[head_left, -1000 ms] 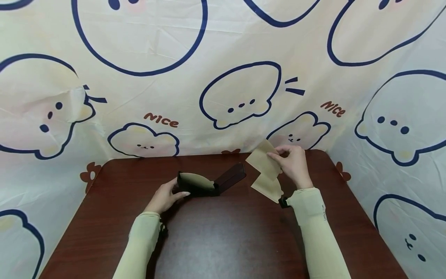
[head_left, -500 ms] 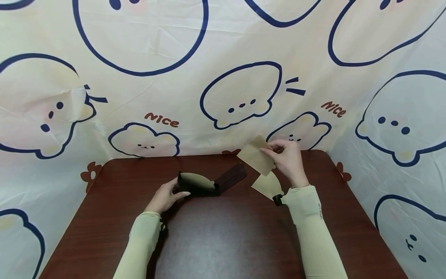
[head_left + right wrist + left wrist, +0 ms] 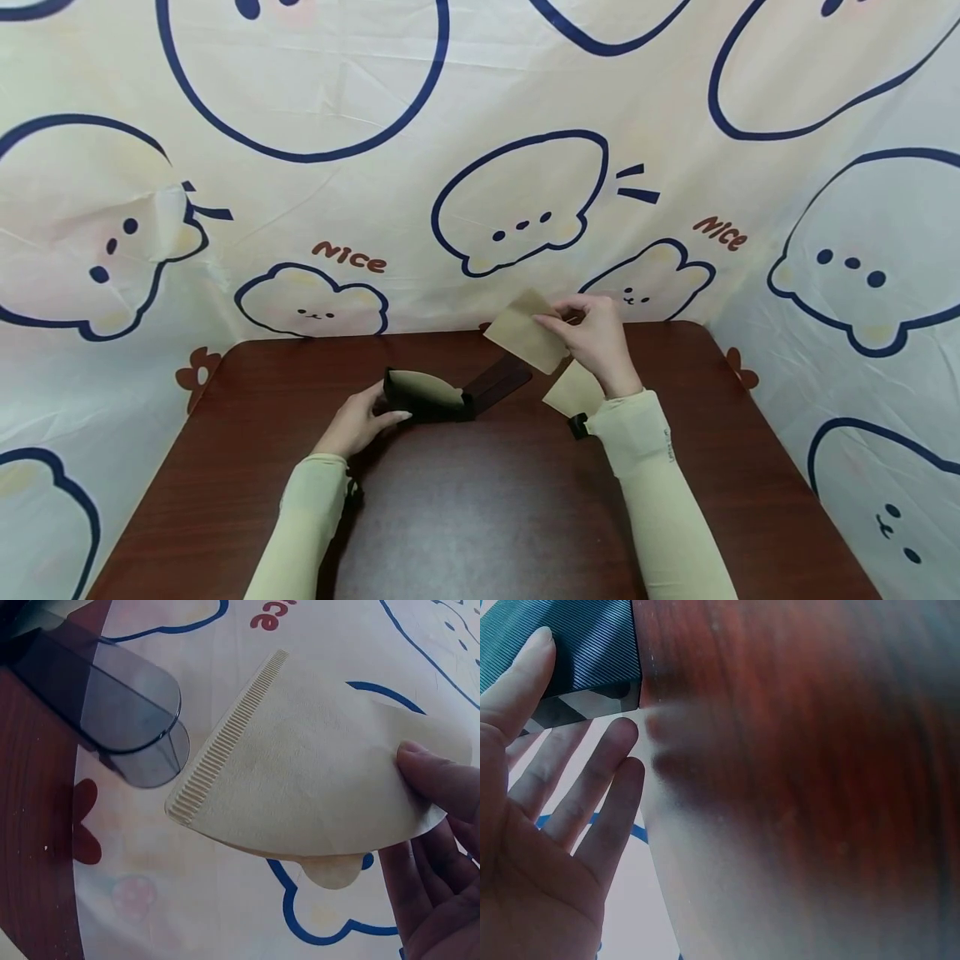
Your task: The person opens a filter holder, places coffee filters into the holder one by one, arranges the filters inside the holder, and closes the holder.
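Note:
My left hand [image 3: 356,427] grips the left end of a black box [image 3: 431,410] with its clear smoky lid [image 3: 498,382] swung out to the right. Tan paper shows inside the box. In the left wrist view, the thumb lies on the ribbed face of the box [image 3: 592,656]. Between thumb and fingers my right hand [image 3: 596,337] pinches a tan paper coffee filter [image 3: 525,333], raised above the lid. In the right wrist view, the coffee filter [image 3: 300,765] has a crimped edge facing the lid [image 3: 135,705], apart from it. Another filter [image 3: 573,390] lies beneath my right wrist.
Everything stands on a dark brown wooden table [image 3: 465,517]. A cream cloth with cartoon drawings [image 3: 405,200] hangs close behind the table's back edge and along both sides.
My right hand has moved left with the coffee filter, from above the other filter to above the open lid. The left hand and the box have stayed put.

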### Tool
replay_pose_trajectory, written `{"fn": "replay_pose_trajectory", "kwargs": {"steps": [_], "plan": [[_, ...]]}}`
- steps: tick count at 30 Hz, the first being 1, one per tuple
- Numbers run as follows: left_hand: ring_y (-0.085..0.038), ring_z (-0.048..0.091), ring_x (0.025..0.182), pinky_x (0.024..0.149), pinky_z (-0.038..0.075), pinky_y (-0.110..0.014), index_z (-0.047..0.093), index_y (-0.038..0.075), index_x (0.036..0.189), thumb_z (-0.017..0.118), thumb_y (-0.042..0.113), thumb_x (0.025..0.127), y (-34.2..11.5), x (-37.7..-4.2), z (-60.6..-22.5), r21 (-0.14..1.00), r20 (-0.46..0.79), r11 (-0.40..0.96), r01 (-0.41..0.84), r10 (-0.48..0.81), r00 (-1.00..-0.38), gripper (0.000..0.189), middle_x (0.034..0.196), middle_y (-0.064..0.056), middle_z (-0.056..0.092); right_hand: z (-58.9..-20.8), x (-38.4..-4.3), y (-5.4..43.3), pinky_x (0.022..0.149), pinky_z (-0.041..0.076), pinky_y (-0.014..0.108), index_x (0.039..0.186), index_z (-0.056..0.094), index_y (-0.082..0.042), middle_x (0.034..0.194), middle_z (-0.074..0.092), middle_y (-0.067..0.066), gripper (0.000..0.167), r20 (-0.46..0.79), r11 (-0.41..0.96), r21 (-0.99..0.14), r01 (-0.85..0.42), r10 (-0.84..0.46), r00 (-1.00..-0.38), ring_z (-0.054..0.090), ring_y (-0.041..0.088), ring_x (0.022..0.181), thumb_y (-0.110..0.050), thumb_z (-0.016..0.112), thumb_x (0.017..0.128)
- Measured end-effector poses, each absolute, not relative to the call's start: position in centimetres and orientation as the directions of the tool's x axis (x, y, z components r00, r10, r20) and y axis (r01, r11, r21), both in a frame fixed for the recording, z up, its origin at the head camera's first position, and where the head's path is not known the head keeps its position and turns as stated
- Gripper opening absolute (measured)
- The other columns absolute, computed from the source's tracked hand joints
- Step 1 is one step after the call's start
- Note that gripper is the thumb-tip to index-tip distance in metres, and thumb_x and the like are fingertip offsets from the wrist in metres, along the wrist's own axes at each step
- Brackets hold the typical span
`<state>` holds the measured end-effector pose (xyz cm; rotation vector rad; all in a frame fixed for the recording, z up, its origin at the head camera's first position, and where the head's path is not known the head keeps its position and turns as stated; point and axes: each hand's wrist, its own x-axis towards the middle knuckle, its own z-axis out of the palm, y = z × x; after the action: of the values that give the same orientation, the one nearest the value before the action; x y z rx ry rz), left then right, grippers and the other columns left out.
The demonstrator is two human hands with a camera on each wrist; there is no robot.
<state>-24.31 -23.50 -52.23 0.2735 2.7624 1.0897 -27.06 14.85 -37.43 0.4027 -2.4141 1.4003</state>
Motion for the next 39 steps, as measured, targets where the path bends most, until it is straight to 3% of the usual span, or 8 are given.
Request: {"fn": "replay_pose_trajectory", "kwargs": {"steps": [2, 9, 17, 23, 36, 39], "plan": [[-0.037, 0.062, 0.124, 0.102, 0.050, -0.058, 0.028, 0.009, 0.164, 0.071, 0.045, 0.097, -23.5, -24.3, -52.2, 0.687, -0.080, 0.719, 0.109, 0.223, -0.971, 0.087, 0.142, -0.022, 0.060, -37.3, -27.1, 14.6, 0.045, 0.055, 0.039, 0.093, 0.080, -0.008, 0.087, 0.076, 0.011, 0.015, 0.405, 0.475, -0.787, -0.394, -0.085, -0.910, 0.065, 0.019, 0.069, -0.020, 0.087, 0.087], [-0.031, 0.064, 0.115, 0.099, 0.051, -0.055, 0.029, 0.011, 0.164, 0.071, 0.046, 0.097, -23.5, -24.3, -52.2, 0.682, -0.073, 0.722, 0.118, 0.227, -0.971, 0.086, 0.135, -0.018, 0.065, -37.0, -27.1, 13.7, 0.047, 0.056, 0.041, 0.093, 0.081, -0.007, 0.087, 0.076, 0.012, 0.015, 0.412, 0.458, -0.789, -0.409, -0.099, -0.906, 0.066, 0.021, 0.070, -0.020, 0.087, 0.087], [-0.031, 0.065, 0.116, 0.097, 0.052, -0.054, 0.040, 0.017, 0.160, 0.074, 0.043, 0.095, -23.5, -24.5, -52.3, 0.683, -0.030, 0.715, 0.148, 0.230, -0.973, 0.078, 0.132, -0.012, 0.069, -37.0, -27.3, 12.6, 0.053, 0.051, 0.025, 0.089, 0.082, -0.008, 0.082, 0.077, 0.009, 0.013, 0.460, 0.440, -0.767, -0.467, -0.130, -0.878, 0.064, 0.018, 0.068, -0.019, 0.087, 0.086], [-0.032, 0.065, 0.119, 0.098, 0.052, -0.054, 0.044, 0.019, 0.158, 0.075, 0.043, 0.095, -23.6, -24.6, -52.4, 0.684, -0.015, 0.712, 0.158, 0.231, -0.973, 0.075, 0.127, -0.008, 0.071, -37.1, -27.4, 11.7, 0.056, 0.051, 0.025, 0.088, 0.082, -0.009, 0.082, 0.077, 0.007, 0.011, 0.474, 0.421, -0.764, -0.490, -0.150, -0.868, 0.066, 0.016, 0.068, -0.018, 0.087, 0.086], [-0.023, 0.066, 0.104, 0.093, 0.053, -0.049, 0.054, 0.022, 0.149, 0.077, 0.038, 0.094, -23.4, -24.4, -52.3, 0.693, -0.006, 0.702, 0.164, 0.234, -0.972, 0.061, 0.120, -0.005, 0.072, -38.2, -27.6, 9.4, 0.059, 0.052, 0.027, 0.089, 0.083, -0.010, 0.086, 0.079, 0.006, 0.005, 0.452, 0.376, -0.771, -0.514, -0.244, -0.858, 0.067, 0.017, 0.071, -0.013, 0.086, 0.087], [-0.020, 0.065, 0.094, 0.090, 0.052, -0.047, 0.054, 0.022, 0.149, 0.077, 0.039, 0.094, -23.5, -24.4, -52.3, 0.696, -0.016, 0.701, 0.156, 0.232, -0.973, 0.062, 0.118, -0.004, 0.072, -38.5, -27.7, 8.8, 0.060, 0.051, 0.026, 0.088, 0.083, -0.011, 0.085, 0.078, 0.004, 0.005, 0.454, 0.372, -0.770, -0.519, -0.253, -0.855, 0.067, 0.015, 0.070, -0.013, 0.086, 0.086]]}}
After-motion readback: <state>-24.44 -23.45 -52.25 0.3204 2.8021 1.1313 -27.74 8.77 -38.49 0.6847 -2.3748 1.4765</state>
